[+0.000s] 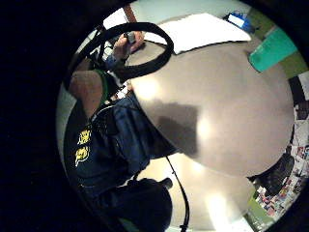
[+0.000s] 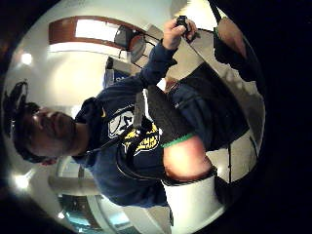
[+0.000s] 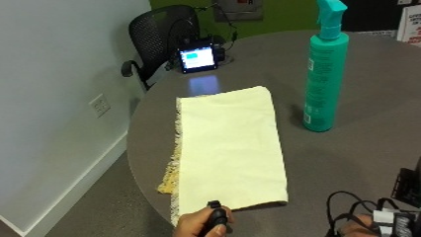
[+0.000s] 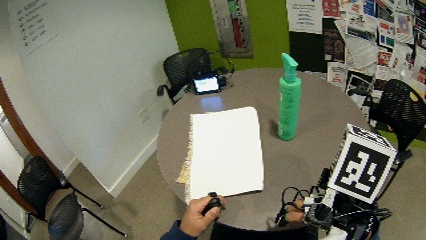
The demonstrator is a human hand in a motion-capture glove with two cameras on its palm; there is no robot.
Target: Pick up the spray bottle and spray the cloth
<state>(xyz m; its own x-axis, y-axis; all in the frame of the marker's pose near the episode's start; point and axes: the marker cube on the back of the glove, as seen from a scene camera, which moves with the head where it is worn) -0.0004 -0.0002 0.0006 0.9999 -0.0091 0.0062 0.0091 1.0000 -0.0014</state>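
One black chair point(image 3: 161, 29) behind table point(image 3: 355, 163), small lit screen point(image 3: 198, 59) beyond cloth point(image 3: 227, 148)

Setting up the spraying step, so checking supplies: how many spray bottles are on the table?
1. The spray bottle stands upright on the table, beside the cloth and apart from it. No other shows in any view.

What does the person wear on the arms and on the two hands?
The right hand wears a black glove with black straps and white plastic parts. The left hand is bare. The left arm has a dark blue sleeve of a sweatshirt with a yellow and white print on the chest.
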